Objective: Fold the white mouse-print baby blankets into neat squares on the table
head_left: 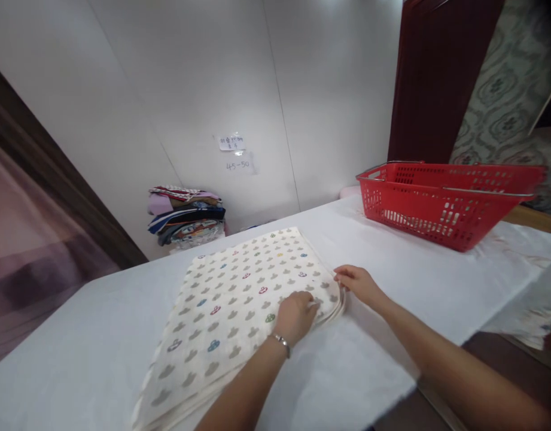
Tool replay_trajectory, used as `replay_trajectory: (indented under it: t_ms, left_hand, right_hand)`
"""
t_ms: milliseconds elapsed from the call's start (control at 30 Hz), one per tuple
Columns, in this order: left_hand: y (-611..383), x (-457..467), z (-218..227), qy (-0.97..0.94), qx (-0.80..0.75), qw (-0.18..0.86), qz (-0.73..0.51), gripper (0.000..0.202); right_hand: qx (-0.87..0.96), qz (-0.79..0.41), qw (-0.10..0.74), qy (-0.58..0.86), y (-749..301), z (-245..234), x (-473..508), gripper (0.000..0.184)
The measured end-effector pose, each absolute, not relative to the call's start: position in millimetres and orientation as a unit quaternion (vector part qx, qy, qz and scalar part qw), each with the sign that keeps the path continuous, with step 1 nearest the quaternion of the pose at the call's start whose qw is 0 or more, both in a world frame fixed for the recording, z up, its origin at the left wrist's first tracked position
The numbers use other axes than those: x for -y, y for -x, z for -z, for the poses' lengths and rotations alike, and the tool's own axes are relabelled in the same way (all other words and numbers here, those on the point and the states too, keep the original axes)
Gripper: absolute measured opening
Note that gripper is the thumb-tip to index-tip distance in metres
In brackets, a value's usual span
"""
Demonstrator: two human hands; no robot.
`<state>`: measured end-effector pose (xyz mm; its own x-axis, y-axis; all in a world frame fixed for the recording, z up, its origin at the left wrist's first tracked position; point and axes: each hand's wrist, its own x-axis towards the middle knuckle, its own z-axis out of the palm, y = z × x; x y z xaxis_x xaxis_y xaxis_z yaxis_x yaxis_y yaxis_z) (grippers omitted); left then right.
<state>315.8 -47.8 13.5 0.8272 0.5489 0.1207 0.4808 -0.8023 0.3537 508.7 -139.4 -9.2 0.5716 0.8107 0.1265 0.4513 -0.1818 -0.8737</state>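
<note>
A folded cream cloth with grey and coloured mushroom prints lies in layers on the white-covered table. My left hand, with a bracelet at the wrist, rests on top of it near the right corner, its fingers curled and closed on the fabric. At that rounded corner, my right hand pinches the layered edge between thumb and fingertips. The undersides of the fingers on both hands are hidden.
A red plastic basket with metal handles stands on the table at the back right. A pile of folded clothes sits by the wall at the back left, near paper notes. A curtain hangs at the left.
</note>
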Motion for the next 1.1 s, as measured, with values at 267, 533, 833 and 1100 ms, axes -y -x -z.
replay_trajectory:
  t_ms: [267,533,833,1100]
  left_hand:
    - [-259.5,-6.8,6.5,-0.936,-0.339,0.004,-0.093,0.038]
    - [-238.3,-12.7,44.4,-0.933,-0.320,-0.043,-0.156,0.045]
    - [-238.3,-13.9,45.0,-0.933,-0.310,-0.039,-0.180,0.043]
    - [-236.6,-13.5,45.9,-0.933,-0.310,-0.025,-0.182,0.043]
  right_hand:
    - [0.444,-0.162,0.232,0.850,-539.0,-13.2,33.2,0.027]
    - [0.497,-0.089,0.188,0.842,-515.1,-14.2,5.8,0.033]
    - [0.666,-0.115,0.212,0.706,-469.3,-8.5,9.3,0.031]
    - [0.490,-0.142,0.298,0.807,-521.3,-3.9,3.5,0.037]
